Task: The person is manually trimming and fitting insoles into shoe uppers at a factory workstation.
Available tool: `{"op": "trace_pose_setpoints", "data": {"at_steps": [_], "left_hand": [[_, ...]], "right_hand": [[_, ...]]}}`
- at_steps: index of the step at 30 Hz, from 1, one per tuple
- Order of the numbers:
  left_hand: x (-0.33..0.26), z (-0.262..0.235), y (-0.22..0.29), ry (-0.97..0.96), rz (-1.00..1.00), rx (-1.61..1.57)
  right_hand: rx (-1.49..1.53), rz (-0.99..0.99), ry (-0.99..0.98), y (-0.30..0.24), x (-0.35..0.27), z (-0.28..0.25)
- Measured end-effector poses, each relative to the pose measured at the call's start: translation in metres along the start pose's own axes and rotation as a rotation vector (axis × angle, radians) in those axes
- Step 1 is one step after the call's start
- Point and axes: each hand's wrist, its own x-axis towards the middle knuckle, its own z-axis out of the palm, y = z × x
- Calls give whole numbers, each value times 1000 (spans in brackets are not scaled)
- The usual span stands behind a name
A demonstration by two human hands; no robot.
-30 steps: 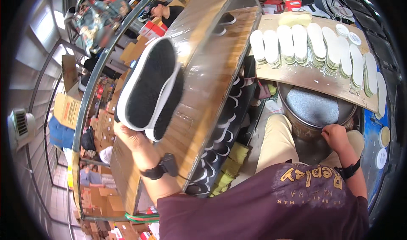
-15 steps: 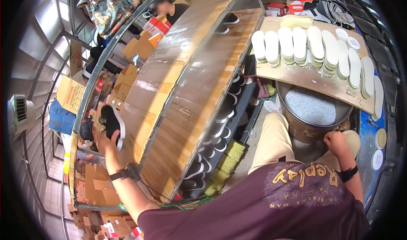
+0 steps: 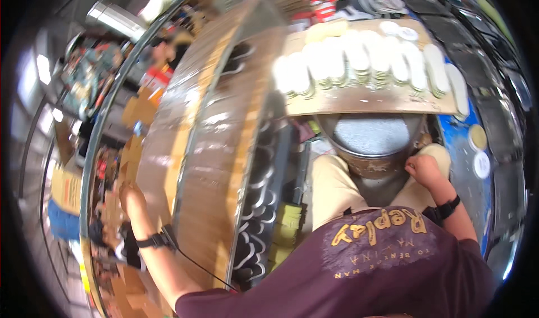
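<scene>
My left hand [image 3: 132, 199] is stretched out over the left edge of the sloping, plastic-wrapped cardboard rack [image 3: 208, 166]. No shoe shows in it, and its fingers are blurred. Just beyond that edge, below the hand, a dark and white shape like a shoe [image 3: 122, 252] shows, too smeared to be sure of. Above my knee my right hand [image 3: 425, 170] is closed in a loose fist with nothing visible in it. It is nearest to the round metal tub [image 3: 370, 163], which has a pale grey-blue surface inside.
A board [image 3: 370, 104] over the tub's far side bears several stacks of white insoles [image 3: 328, 65]. Black shoes with white soles [image 3: 252, 234] line the rack's lower shelf, beside yellow-green bundles [image 3: 287, 228]. Round tins [image 3: 481, 165] stand on the blue surface at right. Cardboard boxes [image 3: 137, 107] lie beyond the rack.
The black shoe with a white sole is out of my left hand, and that hand has drawn back from the far side. My view has swung left; my right hand stays above the knee.
</scene>
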Motion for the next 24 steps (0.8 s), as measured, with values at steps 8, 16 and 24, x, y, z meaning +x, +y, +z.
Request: {"op": "trace_pose_setpoints", "data": {"at_steps": [8,16,24], "left_hand": [[-90,7,350,-126,593,-748],[-264,85,546,-670,1195,-1007],[-351,93,561,-436,1187,-795]], "right_hand": [[-11,280,129,55,-52,-20],[-188,786,426,158,-217,-60],[-399,1670,535,208,-515,-70]]}}
